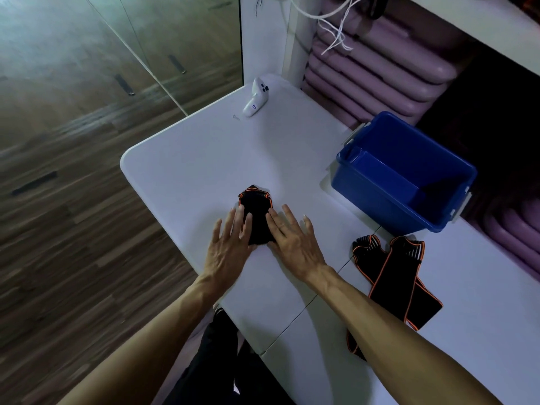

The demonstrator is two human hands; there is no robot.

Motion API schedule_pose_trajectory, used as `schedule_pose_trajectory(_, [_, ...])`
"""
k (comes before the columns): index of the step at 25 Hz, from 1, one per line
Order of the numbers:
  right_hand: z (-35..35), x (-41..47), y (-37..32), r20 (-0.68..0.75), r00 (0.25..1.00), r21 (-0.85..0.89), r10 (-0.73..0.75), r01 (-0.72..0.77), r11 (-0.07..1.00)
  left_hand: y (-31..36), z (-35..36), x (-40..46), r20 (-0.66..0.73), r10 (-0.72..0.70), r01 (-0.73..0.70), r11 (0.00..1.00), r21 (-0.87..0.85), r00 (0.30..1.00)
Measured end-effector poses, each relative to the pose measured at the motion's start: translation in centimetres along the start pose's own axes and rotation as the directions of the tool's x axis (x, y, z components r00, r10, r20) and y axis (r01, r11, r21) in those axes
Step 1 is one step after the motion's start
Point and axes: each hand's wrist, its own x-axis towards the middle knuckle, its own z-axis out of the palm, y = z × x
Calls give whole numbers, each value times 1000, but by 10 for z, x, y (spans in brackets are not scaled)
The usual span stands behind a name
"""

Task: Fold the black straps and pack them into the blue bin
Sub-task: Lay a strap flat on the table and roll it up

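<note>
Black folded strap [257, 219] sits between the left hand [230, 239] and right hand [292, 239], both flat and pressing its edges. Soft, light, probably springy: pinch across the whole fold, then right to the bin [406, 173].

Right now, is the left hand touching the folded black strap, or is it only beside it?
Touching. The head view shows the left hand flat, its straight fingers lying over the left edge of the folded black strap, with no white table visible between them.
</note>
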Motion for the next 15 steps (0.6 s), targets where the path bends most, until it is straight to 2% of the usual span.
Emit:
schedule_pose_trajectory(4, [-2, 0, 0, -22, 1000, 91, -10, 12, 996, 1, -8, 7, 26, 50, -50, 999, -5, 998])
schedule_pose_trajectory(6, [0, 0, -2, -62, 998, 107, -15, 22, 994, 1, -14, 8, -4, 79, -79, 997, 2, 997])
schedule_pose_trajectory(10, [3, 4, -3, -123, 992, -17, -30, 28, 999, 1, -19, 9, -83, 96, -92, 995, 48, 992])
schedule_pose_trajectory(15, [2, 6, -3, -200, 973, -41, -117, 111, 993, -4, -21, 10, -98, 138, -128, 987, 97, 986])
